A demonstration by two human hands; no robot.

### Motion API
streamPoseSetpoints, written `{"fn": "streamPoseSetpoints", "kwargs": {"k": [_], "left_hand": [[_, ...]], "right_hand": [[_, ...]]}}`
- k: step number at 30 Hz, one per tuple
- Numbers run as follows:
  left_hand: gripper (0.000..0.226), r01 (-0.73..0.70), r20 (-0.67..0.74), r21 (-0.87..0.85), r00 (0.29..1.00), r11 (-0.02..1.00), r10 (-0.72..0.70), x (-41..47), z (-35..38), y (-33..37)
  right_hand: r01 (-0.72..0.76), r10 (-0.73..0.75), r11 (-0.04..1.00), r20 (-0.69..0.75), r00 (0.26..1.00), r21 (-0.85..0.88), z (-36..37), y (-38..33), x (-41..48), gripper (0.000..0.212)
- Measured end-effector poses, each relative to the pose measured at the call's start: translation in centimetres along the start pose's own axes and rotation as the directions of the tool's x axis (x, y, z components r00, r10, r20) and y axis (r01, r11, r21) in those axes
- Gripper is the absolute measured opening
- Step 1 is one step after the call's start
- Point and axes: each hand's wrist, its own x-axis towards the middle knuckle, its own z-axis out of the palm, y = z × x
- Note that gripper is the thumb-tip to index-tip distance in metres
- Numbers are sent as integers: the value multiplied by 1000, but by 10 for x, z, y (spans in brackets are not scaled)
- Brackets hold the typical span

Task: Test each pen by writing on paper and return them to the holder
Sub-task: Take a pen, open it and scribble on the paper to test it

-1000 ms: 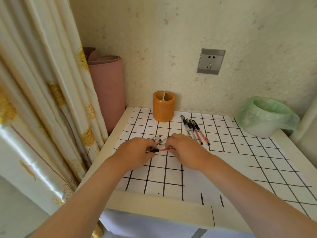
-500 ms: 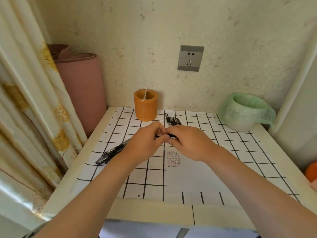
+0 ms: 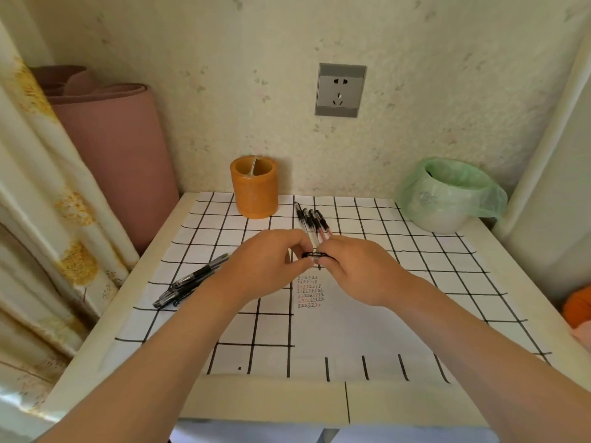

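Hands are holding one pen (image 3: 315, 254) level over the paper (image 3: 351, 330): left hand (image 3: 265, 260) pinching one end, right hand (image 3: 358, 270) gripping the other; holder (image 3: 254, 190) is standing at the back, left pens (image 3: 192, 279) lying beside the left hand, back pens (image 3: 311, 220) just behind both hands.

We take this for a home corner, floral curtain (image 3: 48, 219), wall socket (image 3: 340, 90), rolled pink mat (image 3: 112, 148), bag-lined bin (image 3: 447, 196) on our small worktop (image 3: 256, 401)
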Motion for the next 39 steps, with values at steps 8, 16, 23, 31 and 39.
{"fn": "streamPoseSetpoints", "kwargs": {"k": [8, 16, 23, 31, 39], "left_hand": [[4, -10, 19, -2, 1000, 1000, 10, 8, 4, -3], [5, 42, 93, -102, 995, 994, -33, 9, 5, -7], [6, 69, 62, -116, 996, 991, -62, 9, -2, -7], [6, 195, 111, 204, 969, 959, -221, 2, -1, -30], [13, 126, 158, 449, 963, 884, -218, 3, 11, -26]], "right_hand": [[-25, 24, 999, -21, 999, -30, 5, -4, 1, 20], [-10, 9, 999, -24, 1000, -37, 14, -1, 2, 22], [0, -1, 1000, -57, 998, -24, 9, 0, 2, 27], [-264, 279, 819, 47, 959, 509, 12, 12, -5, 28], [-373, 354, 347, 247, 902, 861, 22, 3, -13, 56]]}}
